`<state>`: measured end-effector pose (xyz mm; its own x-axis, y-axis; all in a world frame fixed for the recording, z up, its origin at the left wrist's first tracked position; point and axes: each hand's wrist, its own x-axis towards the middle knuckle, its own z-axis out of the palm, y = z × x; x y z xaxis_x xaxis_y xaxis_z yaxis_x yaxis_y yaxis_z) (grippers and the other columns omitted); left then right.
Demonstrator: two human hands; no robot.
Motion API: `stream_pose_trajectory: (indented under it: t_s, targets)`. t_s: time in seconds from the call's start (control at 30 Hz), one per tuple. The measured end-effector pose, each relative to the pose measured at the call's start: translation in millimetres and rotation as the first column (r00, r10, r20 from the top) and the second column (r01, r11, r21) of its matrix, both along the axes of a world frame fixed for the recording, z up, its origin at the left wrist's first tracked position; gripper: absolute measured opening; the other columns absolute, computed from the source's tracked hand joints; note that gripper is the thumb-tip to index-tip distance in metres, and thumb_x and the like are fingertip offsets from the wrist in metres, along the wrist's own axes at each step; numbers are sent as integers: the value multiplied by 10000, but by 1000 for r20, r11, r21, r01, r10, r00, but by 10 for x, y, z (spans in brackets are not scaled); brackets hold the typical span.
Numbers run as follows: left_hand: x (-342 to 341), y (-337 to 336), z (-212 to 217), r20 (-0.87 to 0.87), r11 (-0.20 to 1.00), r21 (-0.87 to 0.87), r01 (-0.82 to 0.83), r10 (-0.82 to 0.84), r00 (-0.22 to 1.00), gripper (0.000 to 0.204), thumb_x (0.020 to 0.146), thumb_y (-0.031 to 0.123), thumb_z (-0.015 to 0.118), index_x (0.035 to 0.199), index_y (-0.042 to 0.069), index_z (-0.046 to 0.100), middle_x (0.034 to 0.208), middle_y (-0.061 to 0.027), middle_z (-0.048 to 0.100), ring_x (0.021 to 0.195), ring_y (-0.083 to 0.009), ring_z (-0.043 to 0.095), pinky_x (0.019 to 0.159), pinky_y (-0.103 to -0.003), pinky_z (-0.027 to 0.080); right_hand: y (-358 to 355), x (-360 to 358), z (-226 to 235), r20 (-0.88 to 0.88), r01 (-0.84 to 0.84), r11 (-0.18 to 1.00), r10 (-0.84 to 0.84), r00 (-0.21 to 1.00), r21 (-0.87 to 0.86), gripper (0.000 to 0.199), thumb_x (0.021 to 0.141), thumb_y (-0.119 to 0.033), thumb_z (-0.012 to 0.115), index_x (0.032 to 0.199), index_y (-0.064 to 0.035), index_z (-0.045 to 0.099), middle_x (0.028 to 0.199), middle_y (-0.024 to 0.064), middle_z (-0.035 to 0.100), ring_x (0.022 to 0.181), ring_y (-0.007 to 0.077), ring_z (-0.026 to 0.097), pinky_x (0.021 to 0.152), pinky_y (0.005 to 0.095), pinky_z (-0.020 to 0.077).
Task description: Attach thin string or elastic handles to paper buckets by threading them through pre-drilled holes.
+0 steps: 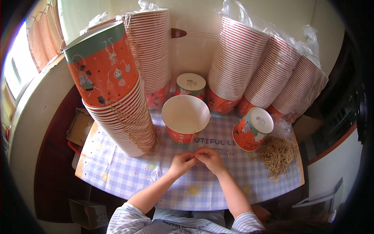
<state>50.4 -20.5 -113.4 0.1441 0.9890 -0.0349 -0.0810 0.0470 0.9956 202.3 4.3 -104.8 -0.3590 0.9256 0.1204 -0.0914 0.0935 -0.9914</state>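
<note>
An open paper bucket [177, 130], orange outside and white inside, stands upright in front of me. A thin tan cord [193, 135] hangs down its near side toward my fingers. My left hand [182, 163] and my right hand [210, 160] meet just in front of the bucket, fingertips pinched together on the cord; the piece between them is mostly hidden. To the right, a heap of loose tan cords [277, 156] lies on the checked tablecloth [128, 167]. Beside the heap, an orange and green bucket [253, 130] rests upside down.
A tall leaning stack of nested buckets [119, 113], with cords looped down its side, rises at the left. Plastic-wrapped bucket stacks [238, 58] line the back against the wall. Another upturned bucket [191, 82] sits behind the open one. A cardboard box [80, 126] is beyond the table's left edge.
</note>
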Motion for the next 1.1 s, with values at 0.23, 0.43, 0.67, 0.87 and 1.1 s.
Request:
stream_pose_trajectory:
  t_s: [0.23,0.43,0.67,0.87,1.1]
  targets:
    - [-45,-34,124,-370,959,255,126,-23,929,158,821,141,556,875,3,612,728,-103,614,656,-162,595,579,-304,461,-33,-44,53,94,82,996,-83,992,23,120,786,-131,617,847,-28,628,882,45,602,855,139,547,769,264,425]
    - [-24,-80,181,-560,899,408,157,111,821,167,779,142,522,820,2,606,730,-178,592,660,-337,580,600,-365,468,-34,-72,67,180,89,964,-136,974,249,143,755,-179,655,776,-38,643,818,82,624,832,204,563,761,304,426]
    - [-47,38,98,-80,949,241,-202,226,971,136,789,115,571,832,-7,614,732,-86,625,699,-145,599,623,-258,469,-117,-171,169,323,111,781,-378,868,614,92,685,-113,663,721,-40,620,722,77,600,718,250,557,660,359,418]
    - [-43,6,123,135,989,71,-127,116,984,124,809,91,594,860,-22,602,773,-41,612,698,-81,555,614,-211,459,-163,-236,106,361,63,747,-391,847,661,64,671,-39,632,713,-27,585,708,97,589,677,275,559,626,350,415]
    - [-44,-1,128,179,986,35,-163,155,972,110,807,68,571,849,-28,605,753,-35,608,681,-77,548,596,-208,450,-139,-221,47,335,116,793,-378,863,598,55,679,-66,626,702,-32,589,690,79,593,674,260,567,626,351,400]
